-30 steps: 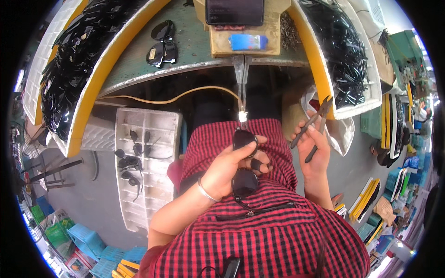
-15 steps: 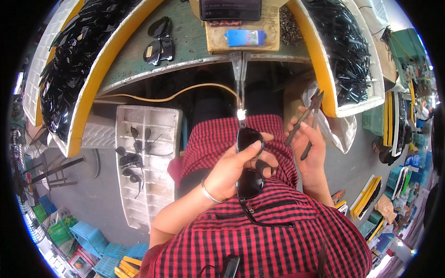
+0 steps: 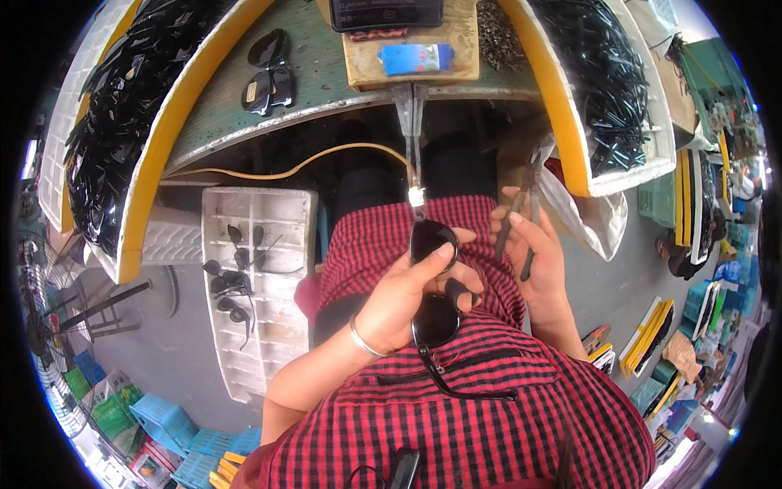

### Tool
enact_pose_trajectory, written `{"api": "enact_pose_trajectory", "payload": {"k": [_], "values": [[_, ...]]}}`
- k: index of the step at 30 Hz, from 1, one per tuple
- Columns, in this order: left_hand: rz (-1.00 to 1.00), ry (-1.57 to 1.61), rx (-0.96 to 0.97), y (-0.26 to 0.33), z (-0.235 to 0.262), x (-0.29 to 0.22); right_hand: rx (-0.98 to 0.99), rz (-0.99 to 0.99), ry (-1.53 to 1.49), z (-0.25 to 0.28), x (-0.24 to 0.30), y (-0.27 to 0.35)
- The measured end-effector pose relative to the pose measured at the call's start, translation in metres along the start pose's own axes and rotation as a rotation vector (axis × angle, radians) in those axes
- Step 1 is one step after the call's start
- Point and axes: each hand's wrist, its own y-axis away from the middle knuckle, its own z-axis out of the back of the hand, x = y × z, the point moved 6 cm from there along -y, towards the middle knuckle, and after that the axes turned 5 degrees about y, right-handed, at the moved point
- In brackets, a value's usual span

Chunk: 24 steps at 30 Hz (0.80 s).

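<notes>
My left hand is closed around a pair of dark sunglasses, thumb on the upper lens and fingers behind. The sunglasses stand on end in front of my checked apron, one temple hanging below. Their upper end is right under the bright tip of a narrow metal fixture at the bench edge; whether they touch I cannot tell. In my right hand are dark-handled cutting pliers, jaws up, seen nearly edge-on. They are apart from the sunglasses.
Trays of black temple pieces and thin black parts flank the green bench. More sunglasses lie on the bench and in a white tray at left. A yellow hose runs to the fixture. A blue packet rests on a block.
The pliers have turned in my right hand, their jaws tilting left and now nearly edge-on. My left hand keeps its hold on the sunglasses. The whole view has shifted slightly.
</notes>
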Motion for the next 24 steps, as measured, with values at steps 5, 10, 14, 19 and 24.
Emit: {"api": "enact_pose_trajectory", "payload": {"k": [5,10,14,19,24], "values": [[0.038,0.026,-0.034,0.001,-0.001,0.002,0.088,0.047,0.225,-0.001,0.006,0.004],[0.142,-0.030,-0.021,0.003,0.002,0.008,0.222,0.615,1.172,-0.034,0.051,0.028],[0.129,-0.070,-0.007,0.003,-0.001,0.011,0.252,0.869,1.479,-0.049,0.061,0.037],[0.089,-0.176,0.022,0.008,-0.005,0.007,0.205,0.968,1.587,-0.054,0.071,0.044],[0.056,-0.314,0.054,0.012,-0.008,0.005,0.364,0.741,1.434,-0.047,0.073,0.039]]}}
